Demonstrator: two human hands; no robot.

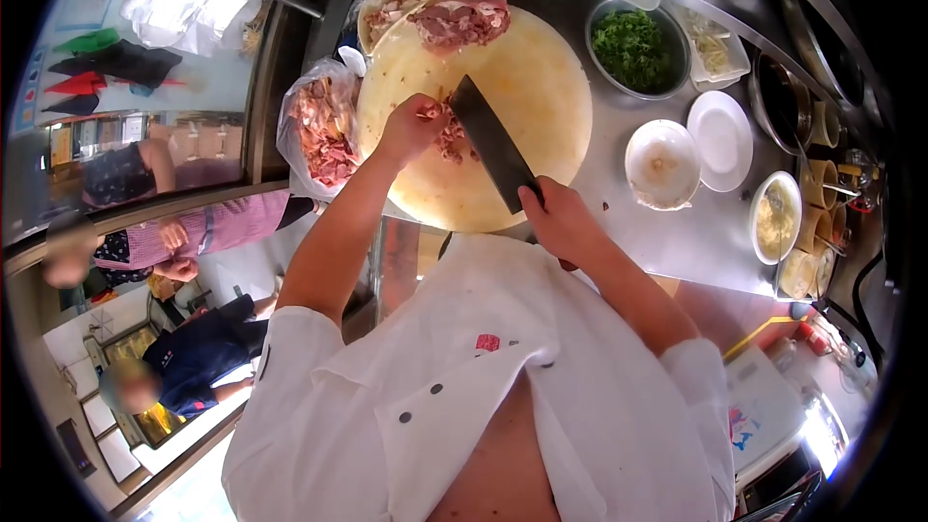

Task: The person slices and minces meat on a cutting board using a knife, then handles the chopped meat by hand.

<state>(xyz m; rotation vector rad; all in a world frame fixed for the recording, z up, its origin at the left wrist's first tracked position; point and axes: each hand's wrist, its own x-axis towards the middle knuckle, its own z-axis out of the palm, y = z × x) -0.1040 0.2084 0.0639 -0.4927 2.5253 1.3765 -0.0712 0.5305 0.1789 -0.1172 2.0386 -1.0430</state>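
Note:
A large round cutting board point(541, 87) lies in front of me. My right hand point(564, 222) is closed round the handle of a dark, broad-bladed cleaver point(491, 140), whose blade slants up and left over the board. Left of the blade, my left hand point(414, 128) has its fingers bent together at a small heap of chopped meat point(454, 143); whether they grip a piece is hidden. A bigger piece of meat point(462, 23) rests at the board's far edge. Beside the board on the left is a plastic bag of meat point(327, 135).
Right of the board are a metal bowl of greens point(636, 50), a white bowl point(663, 164), a white plate point(720, 140) and a bowl of pale food point(775, 217). Another bag of meat point(391, 14) touches the far left side. Two people point(193, 237) stand beyond the left counter.

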